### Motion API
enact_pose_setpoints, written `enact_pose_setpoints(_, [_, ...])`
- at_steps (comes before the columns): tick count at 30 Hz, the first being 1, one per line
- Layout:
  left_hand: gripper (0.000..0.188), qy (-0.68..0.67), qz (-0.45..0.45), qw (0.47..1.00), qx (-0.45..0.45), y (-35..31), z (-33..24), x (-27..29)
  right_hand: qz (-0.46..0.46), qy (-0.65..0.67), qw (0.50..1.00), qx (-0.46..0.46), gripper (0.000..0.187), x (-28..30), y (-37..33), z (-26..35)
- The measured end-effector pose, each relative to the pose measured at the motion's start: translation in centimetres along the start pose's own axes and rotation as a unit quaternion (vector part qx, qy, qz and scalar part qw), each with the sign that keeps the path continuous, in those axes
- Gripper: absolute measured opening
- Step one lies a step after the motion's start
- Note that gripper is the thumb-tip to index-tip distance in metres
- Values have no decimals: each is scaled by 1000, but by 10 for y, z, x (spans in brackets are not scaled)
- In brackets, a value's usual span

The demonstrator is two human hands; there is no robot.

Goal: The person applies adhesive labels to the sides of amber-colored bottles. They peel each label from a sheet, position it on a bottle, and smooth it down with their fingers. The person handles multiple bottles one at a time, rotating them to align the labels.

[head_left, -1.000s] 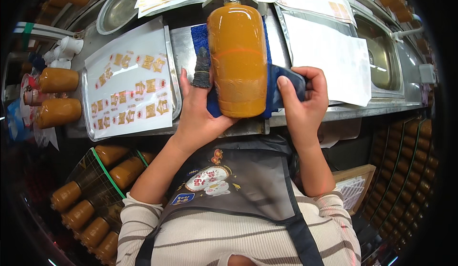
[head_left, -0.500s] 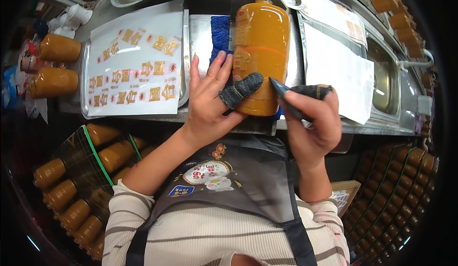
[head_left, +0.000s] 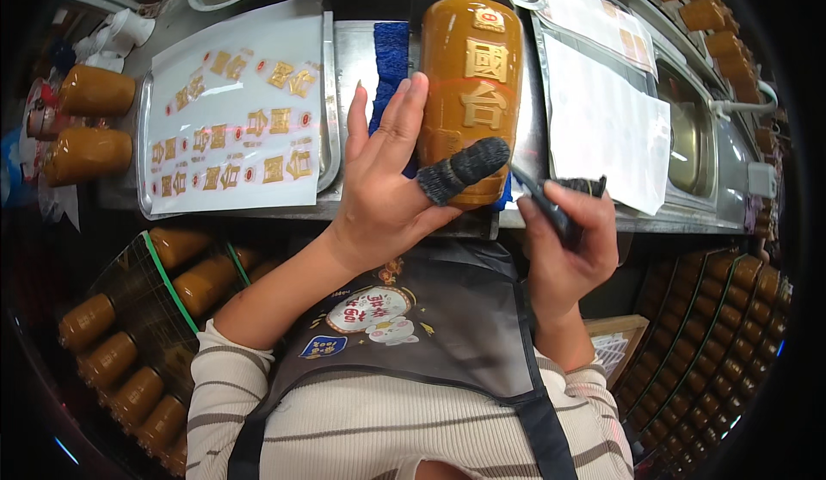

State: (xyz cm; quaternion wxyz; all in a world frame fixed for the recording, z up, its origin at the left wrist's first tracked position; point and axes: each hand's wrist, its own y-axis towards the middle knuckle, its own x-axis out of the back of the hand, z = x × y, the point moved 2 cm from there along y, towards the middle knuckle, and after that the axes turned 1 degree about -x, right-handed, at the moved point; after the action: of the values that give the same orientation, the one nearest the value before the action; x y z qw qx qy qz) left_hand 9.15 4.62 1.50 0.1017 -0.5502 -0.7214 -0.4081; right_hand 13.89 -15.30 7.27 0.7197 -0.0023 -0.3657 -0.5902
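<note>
A glossy amber-brown bottle (head_left: pixel 471 58) with raised gold characters and a bare threaded neck lies on its side in front of me, neck pointing away. My left hand (head_left: pixel 379 166) is open against its lower left side, fingers spread. A dark knitted sleeve (head_left: pixel 465 170) covers the left index finger, which lies across the bottle near its base. In my right hand (head_left: pixel 572 239) is a slim dark pointed tool (head_left: pixel 551 209), its tip close to the bottle's lower right edge; whether it touches I cannot tell. Another dark knitted sleeve (head_left: pixel 581 187) is on a right finger.
At left, a metal tray (head_left: pixel 329 127) bears a white sheet (head_left: pixel 241 110) with several gold character stickers. Blue cloth (head_left: pixel 391 58) lies beside the bottle. White paper (head_left: pixel 602 127) and a sink (head_left: pixel 693 149) are at right. Brown bottles (head_left: pixel 95 91) stand at left; crated ones flank me below.
The bottle has turned, so its raised gold characters now face up. The left index finger reaches farther across it. My right hand and the tool have drawn back slightly from the bottle.
</note>
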Motion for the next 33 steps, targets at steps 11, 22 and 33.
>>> enact_pose_setpoints(11, [61,38,-10,999,10,-8,1,-1,-21,41,999,13,30,-8,9,-5])
enact_pose_setpoints(22, [68,-21,-72,997,-1,-2,-4,0,13,-3,994,107,43,-14,14,12])
enact_pose_setpoints(33, [68,-49,-2,998,-44,18,-10,3,126,94,981,113,39,-15,-1,30])
